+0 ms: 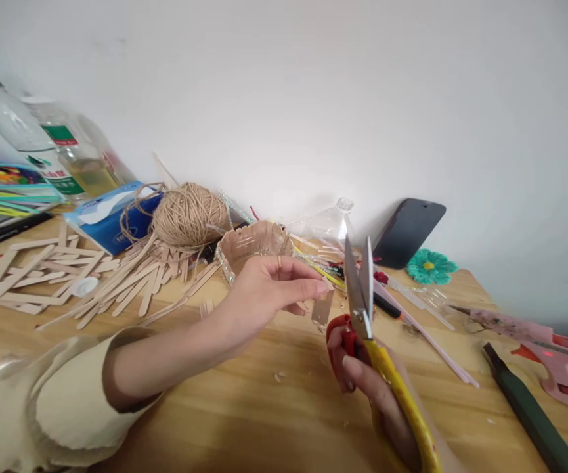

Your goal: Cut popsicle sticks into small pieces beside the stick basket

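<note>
My left hand reaches over the middle of the table, thumb and fingers pinched on a small pale piece of wooden stick. Just below those fingertips shows a small flat grey-brown rectangle; I cannot tell whether it is held or lies on the table. My right hand is wrapped round the red and yellow handles of a pair of scissors. Their blades point up, slightly apart, right of the left fingertips. Partly hidden behind my left hand stands a round basket of wooden sticks with glittery trim.
Loose craft sticks, a twine ball, a blue packet and bottles are at left. Behind and right are a clear plastic piece, a phone, a green flower, a pink glue gun and a dark green-handled tool.
</note>
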The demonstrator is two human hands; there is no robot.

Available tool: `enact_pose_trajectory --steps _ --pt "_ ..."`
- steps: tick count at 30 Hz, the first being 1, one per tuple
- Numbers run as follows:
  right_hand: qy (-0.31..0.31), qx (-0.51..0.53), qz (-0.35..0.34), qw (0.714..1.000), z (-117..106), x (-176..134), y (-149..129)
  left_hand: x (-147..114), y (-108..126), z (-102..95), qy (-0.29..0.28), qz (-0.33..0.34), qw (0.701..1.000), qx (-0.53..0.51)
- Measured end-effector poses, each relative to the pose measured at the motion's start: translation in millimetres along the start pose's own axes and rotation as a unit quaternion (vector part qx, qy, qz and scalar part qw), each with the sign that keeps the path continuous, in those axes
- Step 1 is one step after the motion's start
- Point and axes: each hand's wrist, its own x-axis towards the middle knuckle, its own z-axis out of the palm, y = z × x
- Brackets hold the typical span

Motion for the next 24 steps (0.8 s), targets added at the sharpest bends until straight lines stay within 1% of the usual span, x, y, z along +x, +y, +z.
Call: enact_pose_trajectory --steps 2,4,9,16,24 --pt "-0.023 -0.002 0.010 1.000 0.9 -2.0 -0.8 -0.8 0.0 0.9 0.018 0.003 1.000 -0.016" --pt "-0.031 0.002 0.017 0.999 2.7 -3.7 -2.0 -2.3 0.6 2.3 0.032 0.006 0.999 -0.025" --pt "-0.020 0.020 0.039 0.999 7.6 -4.7 -4.0 -5.5 -0.5 5.2 0.041 0.006 0.998 -0.046" --pt "0.001 -0.013 0.003 1.000 8.2 0.5 10.7 -8.7 -5.6 8.8 0.036 0.008 0.998 -0.059" --pt "0.034 -0.051 -0.010 0.998 11.5 -2.5 2.0 -10.3 -6.7 12.3 0.047 0.004 0.996 -0.076"
